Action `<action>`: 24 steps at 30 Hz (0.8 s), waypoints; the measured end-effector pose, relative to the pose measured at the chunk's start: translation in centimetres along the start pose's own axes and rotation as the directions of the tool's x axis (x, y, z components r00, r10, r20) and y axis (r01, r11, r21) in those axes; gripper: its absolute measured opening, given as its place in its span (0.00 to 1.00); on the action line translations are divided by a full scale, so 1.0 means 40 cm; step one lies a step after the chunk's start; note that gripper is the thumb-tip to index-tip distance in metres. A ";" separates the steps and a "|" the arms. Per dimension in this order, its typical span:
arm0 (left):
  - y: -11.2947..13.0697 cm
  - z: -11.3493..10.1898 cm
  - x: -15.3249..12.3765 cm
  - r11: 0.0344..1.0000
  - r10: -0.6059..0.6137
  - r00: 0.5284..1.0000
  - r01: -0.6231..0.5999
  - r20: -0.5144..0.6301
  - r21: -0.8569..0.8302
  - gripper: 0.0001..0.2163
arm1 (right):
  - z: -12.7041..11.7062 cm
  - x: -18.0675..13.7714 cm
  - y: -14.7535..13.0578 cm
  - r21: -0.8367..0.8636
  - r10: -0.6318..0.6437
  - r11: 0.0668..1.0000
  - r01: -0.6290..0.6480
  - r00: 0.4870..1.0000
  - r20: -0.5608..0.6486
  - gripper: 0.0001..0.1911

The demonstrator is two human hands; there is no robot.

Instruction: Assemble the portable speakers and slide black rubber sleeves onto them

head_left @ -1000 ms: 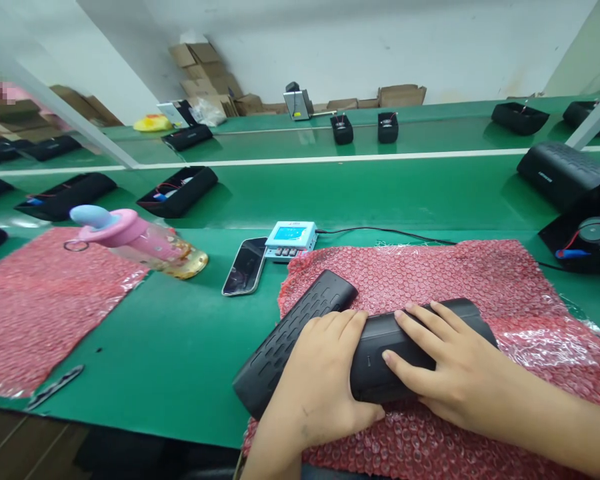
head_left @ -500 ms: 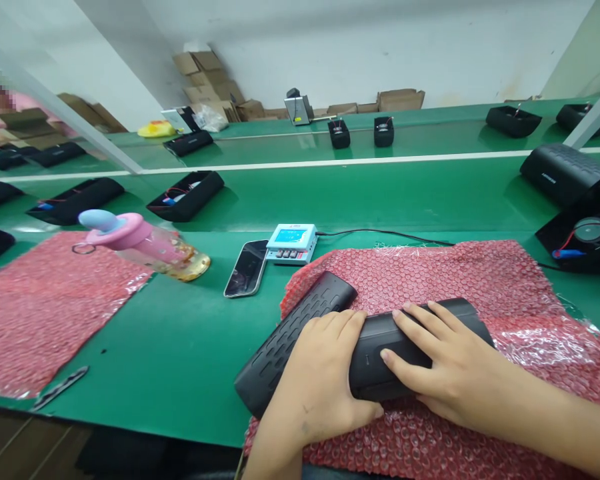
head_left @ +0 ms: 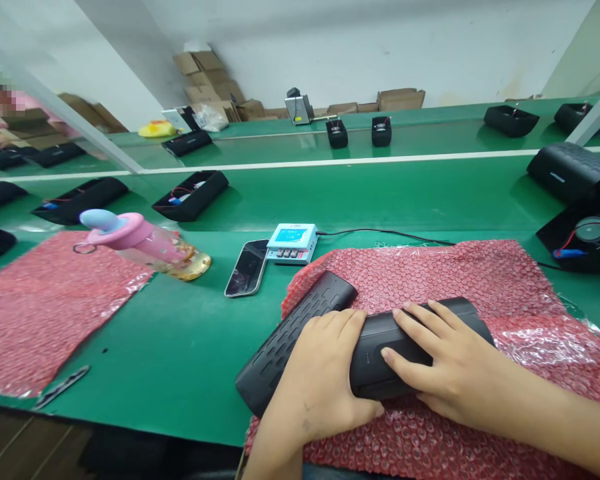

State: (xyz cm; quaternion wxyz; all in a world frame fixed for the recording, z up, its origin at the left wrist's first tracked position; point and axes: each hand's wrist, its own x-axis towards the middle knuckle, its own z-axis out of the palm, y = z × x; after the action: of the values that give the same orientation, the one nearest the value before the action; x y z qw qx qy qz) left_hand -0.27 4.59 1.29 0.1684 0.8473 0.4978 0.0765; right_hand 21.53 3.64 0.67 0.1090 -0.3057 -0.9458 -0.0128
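A black speaker housing [head_left: 377, 357] lies across red bubble wrap [head_left: 510, 287], its long side slanting up to the right. My left hand [head_left: 325, 380] is wrapped over its left end, thumb at the near edge. Across the top and front of the same housing lie my right hand's [head_left: 440, 353] fingers, somewhat spread, gripping it. Just left of it, a second black shell with a slotted grille [head_left: 300, 327] rests at a slant, partly hidden behind my left hand. The underside of the held housing is out of sight.
A small light-blue meter [head_left: 293, 243] with a cable stands beside a phone [head_left: 247, 268]. To the left are a pink-lidded bottle [head_left: 150, 247], another bubble-wrap sheet [head_left: 45, 307] and a dark strip [head_left: 63, 387]. Open black housings [head_left: 193, 200] sit on the green line; a person is far left.
Both hands and the housing under them hold still. Beyond, the nearer row of black housings has shifted slightly right, and the farther row slightly left.
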 end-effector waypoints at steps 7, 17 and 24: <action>-0.003 -0.002 0.005 1.000 -0.002 1.000 0.002 0.008 0.004 0.42 | 0.000 -0.002 -0.001 0.020 0.008 1.000 -0.008 1.000 -0.004 0.21; 0.002 -0.001 0.001 1.000 -0.008 1.000 0.008 -0.001 -0.004 0.42 | 0.007 -0.008 -0.005 0.065 0.087 0.994 -0.088 0.996 0.020 0.17; 0.005 -0.005 0.002 1.000 -0.024 1.000 0.024 0.009 -0.008 0.42 | -0.006 -0.015 0.010 0.112 0.086 0.989 -0.098 0.991 0.103 0.26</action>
State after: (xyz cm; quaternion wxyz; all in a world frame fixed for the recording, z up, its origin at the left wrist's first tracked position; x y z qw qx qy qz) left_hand -0.12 4.60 1.54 0.1748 0.8410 0.5068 0.0729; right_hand 22.28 3.59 0.77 0.0807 -0.3423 -0.9340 0.0626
